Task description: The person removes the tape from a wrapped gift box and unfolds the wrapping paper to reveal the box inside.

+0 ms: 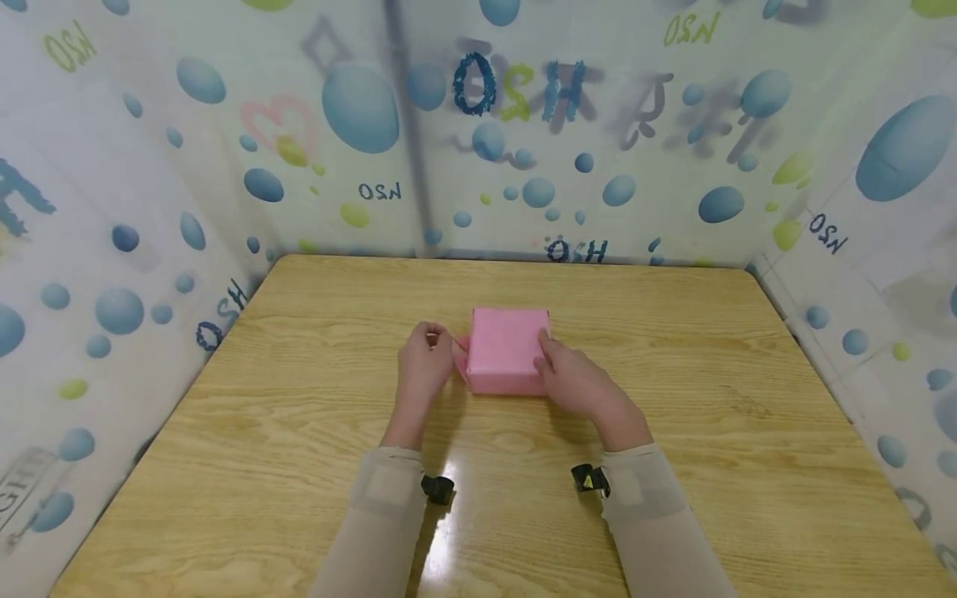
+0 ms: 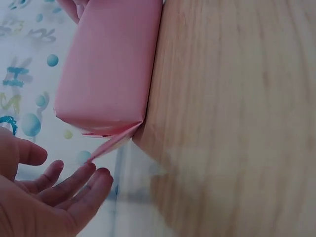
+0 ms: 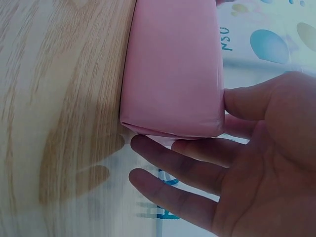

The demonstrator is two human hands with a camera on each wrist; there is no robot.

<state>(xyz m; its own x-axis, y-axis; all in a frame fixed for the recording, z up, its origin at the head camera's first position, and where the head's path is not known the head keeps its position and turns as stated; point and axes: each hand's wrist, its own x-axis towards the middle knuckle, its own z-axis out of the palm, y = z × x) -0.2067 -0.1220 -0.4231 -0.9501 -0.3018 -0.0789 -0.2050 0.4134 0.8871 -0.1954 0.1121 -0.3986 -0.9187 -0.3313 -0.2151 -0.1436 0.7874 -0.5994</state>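
Observation:
A box wrapped in pink paper (image 1: 509, 349) rests on the wooden table, between the two hands. At its left end a loose paper flap (image 2: 114, 143) sticks out. The left hand (image 1: 426, 361) is beside this flap. In the left wrist view its fingertips (image 2: 88, 168) are right at the flap's tip, with the thumb apart from them. On the other end, the right hand (image 1: 579, 378) steadies the box. Its thumb (image 3: 242, 102) rests at the top edge, while fairly straight fingers (image 3: 180, 160) lie along the end face, where the paper is folded in.
The light wooden table (image 1: 299, 498) reaches around the box on all sides. A patterned curtain (image 1: 508, 166) hangs behind the table and along both sides. Each sleeved forearm carries a small black wrist camera (image 1: 438, 488).

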